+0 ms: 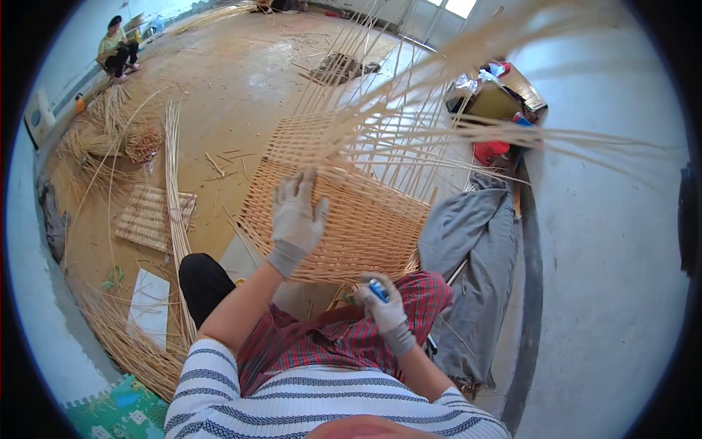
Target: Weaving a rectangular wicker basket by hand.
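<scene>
- The tan, box-like woven wicker basket [373, 227] stood tilted just beyond the person's plaid-covered lap [322, 351]; long, pale, unwoven rods [420, 135] splayed from its far side.
- The left hand [297, 221], gloved in pale grey, lay open against the weave, fingers extended and thumb apart, gripping nothing.
- The right hand [384, 309], similarly gloved, was curled closed around a short blue cylindrical object [378, 290] near the basket's lower edge; any lettering was too small to read.
- Grey cloth [475, 227] lay to the right.
- A flat, square woven panel [150, 217] lay leftward.
- At lower left, a green mat [121, 410] bore pale, illegible markings.
</scene>
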{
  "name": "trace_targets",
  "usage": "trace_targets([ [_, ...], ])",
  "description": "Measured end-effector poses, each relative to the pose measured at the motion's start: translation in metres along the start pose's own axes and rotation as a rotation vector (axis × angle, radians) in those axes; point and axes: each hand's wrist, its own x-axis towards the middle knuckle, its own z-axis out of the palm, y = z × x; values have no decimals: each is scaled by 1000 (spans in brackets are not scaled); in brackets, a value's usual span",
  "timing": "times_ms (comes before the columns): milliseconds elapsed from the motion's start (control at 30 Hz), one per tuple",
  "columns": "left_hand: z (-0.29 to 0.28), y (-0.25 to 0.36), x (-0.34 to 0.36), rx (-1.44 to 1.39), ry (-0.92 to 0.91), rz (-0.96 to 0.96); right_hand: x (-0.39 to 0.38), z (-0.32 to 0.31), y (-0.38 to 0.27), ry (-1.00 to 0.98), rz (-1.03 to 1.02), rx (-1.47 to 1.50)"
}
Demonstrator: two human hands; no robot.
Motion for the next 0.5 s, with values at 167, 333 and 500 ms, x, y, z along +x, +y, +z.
trace_targets([
  [167, 9, -101, 42, -211, 53, 12, 121, -90, 3, 308, -265, 100],
  [333, -16, -220, 62, -927, -162, -530, 235, -165, 40, 369, -61, -202],
  [500, -4, -312, 61, -114, -265, -583, 319, -114, 104, 197, -6, 428],
])
